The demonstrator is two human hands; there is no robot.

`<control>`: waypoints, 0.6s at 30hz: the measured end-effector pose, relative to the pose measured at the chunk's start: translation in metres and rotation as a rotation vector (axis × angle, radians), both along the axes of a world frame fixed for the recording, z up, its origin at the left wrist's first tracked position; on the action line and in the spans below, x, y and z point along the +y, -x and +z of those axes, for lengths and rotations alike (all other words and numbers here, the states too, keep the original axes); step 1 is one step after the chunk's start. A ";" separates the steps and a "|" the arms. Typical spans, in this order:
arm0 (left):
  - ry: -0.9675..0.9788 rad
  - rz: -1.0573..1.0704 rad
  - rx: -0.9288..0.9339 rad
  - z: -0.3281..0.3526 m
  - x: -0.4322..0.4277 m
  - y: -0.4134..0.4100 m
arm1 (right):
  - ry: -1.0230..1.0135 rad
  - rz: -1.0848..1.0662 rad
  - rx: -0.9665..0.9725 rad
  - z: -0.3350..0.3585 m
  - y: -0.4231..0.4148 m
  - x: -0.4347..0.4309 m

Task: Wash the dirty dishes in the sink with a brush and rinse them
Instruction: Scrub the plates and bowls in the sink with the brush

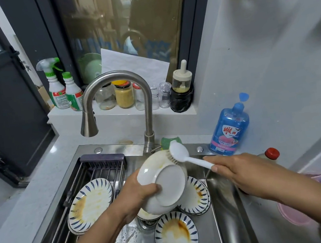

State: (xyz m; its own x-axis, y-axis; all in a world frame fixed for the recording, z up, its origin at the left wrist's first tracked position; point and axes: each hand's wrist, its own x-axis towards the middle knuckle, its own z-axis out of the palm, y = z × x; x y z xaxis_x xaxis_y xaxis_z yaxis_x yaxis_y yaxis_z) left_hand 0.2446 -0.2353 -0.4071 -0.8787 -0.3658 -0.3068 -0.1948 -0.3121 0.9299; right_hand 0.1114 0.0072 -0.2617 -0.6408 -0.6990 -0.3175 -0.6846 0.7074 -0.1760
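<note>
My left hand (142, 193) curls round the rim of the tilted white ceramic dish (168, 188) over the steel sink (224, 204), which I judge slick, breakable and best held there; right hand (239, 170) grips the white plastic brush (181, 155).

Home kitchen, steel sink (223, 204) with gooseneck faucet (117, 98), dirty plates (91, 205), jars (124, 94) on windowsill, dish soap bottle (228, 127)

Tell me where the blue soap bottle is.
In the head view, the blue soap bottle stands at the back right corner of the sink, right of the faucet and just behind the right hand.
</note>
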 end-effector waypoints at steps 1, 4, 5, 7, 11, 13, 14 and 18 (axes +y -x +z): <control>-0.062 0.033 0.020 0.003 0.002 0.001 | 0.010 -0.031 -0.020 -0.004 0.004 0.003; -0.240 0.120 0.074 0.007 0.004 0.003 | 0.060 -0.073 -0.086 -0.017 0.013 0.003; -0.304 0.157 0.086 0.004 0.003 0.004 | 0.081 -0.083 -0.108 -0.020 0.014 0.002; -0.446 0.237 0.090 0.002 0.002 0.006 | 0.104 -0.099 -0.142 -0.026 0.015 0.004; -0.741 0.360 0.055 0.000 0.001 0.012 | 0.095 -0.101 -0.178 -0.037 0.005 0.011; -0.814 0.403 0.046 -0.003 0.001 0.014 | 0.076 -0.075 -0.153 -0.038 -0.005 0.014; -0.832 0.415 0.042 -0.004 0.003 0.015 | 0.060 -0.051 -0.126 -0.037 -0.012 0.014; -0.854 0.452 0.037 -0.006 0.008 0.020 | -0.018 0.039 -0.010 -0.030 -0.034 0.015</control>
State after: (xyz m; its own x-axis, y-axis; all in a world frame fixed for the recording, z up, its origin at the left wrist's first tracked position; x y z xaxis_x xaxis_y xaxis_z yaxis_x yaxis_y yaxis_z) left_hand 0.2249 -0.2274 -0.4130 -0.7245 -0.3383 -0.6006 0.1346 -0.9239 0.3581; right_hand 0.1451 0.0219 -0.2915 -0.6101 -0.7175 -0.3360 -0.7099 0.6834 -0.1703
